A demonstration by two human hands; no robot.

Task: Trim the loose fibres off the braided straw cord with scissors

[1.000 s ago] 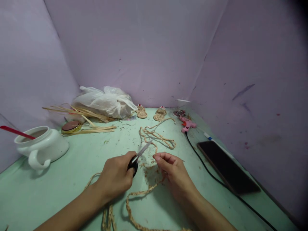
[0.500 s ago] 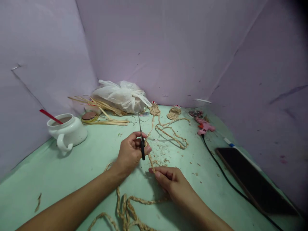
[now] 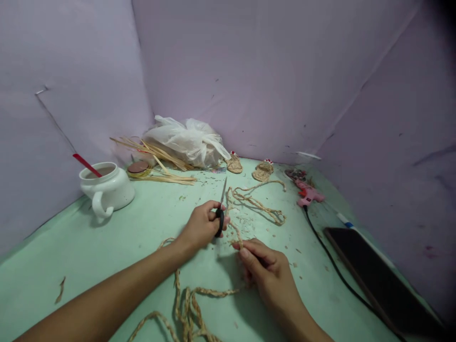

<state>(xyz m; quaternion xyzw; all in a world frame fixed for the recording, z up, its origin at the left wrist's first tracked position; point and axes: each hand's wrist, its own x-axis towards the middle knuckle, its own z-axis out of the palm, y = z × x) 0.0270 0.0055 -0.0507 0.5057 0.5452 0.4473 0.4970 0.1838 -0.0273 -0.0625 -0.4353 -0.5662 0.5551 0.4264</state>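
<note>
My left hand (image 3: 204, 224) is closed around the black handles of a pair of scissors (image 3: 219, 221), whose blades point away from me, toward the back wall. Between thumb and fingers, my right hand (image 3: 265, 266) pinches a braided straw cord (image 3: 236, 232). From there the cord runs up past the left fingertips; whether those touch it I cannot tell. A looped length of braid (image 3: 261, 205) lies on the table beyond my hands. Closer to me, more braided cord (image 3: 192, 313) lies in loose loops below my wrists.
Two small woven slippers (image 3: 262, 171) sit by the back wall, beside a white plastic bag (image 3: 188, 142) and straw strips (image 3: 167, 178). A white pot (image 3: 114, 190) with a red stick stands left. Right are a pink glue gun (image 3: 310, 194), its black cord and a dark phone-like slab (image 3: 377, 280).
Both hands have shifted a little to the right in view, and the scissors have turned in the left hand. The far part of the cord has dropped away from the slippers.
</note>
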